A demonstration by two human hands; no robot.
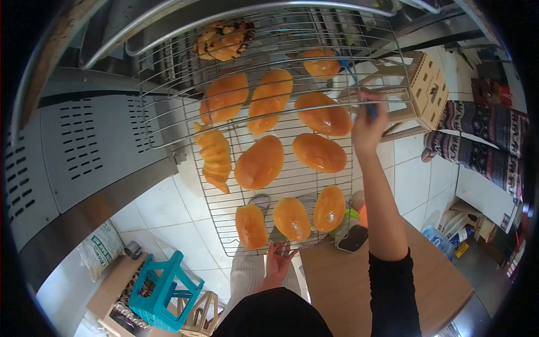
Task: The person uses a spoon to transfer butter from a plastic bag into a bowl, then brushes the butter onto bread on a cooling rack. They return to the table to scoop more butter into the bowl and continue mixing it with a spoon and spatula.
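My right hand point(368, 126) is closed around the blue handle of a brush point(348, 69), which looks like a pastry brush. Its far end is beside a small glossy bun point(321, 63) at the back. At the near edge of the wire rack point(225, 238), my left hand point(276, 266) holds it from below, fingers partly behind the wires. Several shiny golden buns rest on the rack, including an oval bun point(259, 162) in the middle and a near bun point(292, 219). A ridged, crescent-shaped bread point(214, 158) lies at the left, and a chocolate-striped bread point(225, 40) at the back left.
Metal bars of an upper rack point(247, 119) cross above the back buns. A vented metal panel point(78, 146) stands left. A beige stool point(429, 90) and a person's patterned trousers point(483, 140) are right. Below are a teal stool point(163, 295) and a wooden table point(387, 281).
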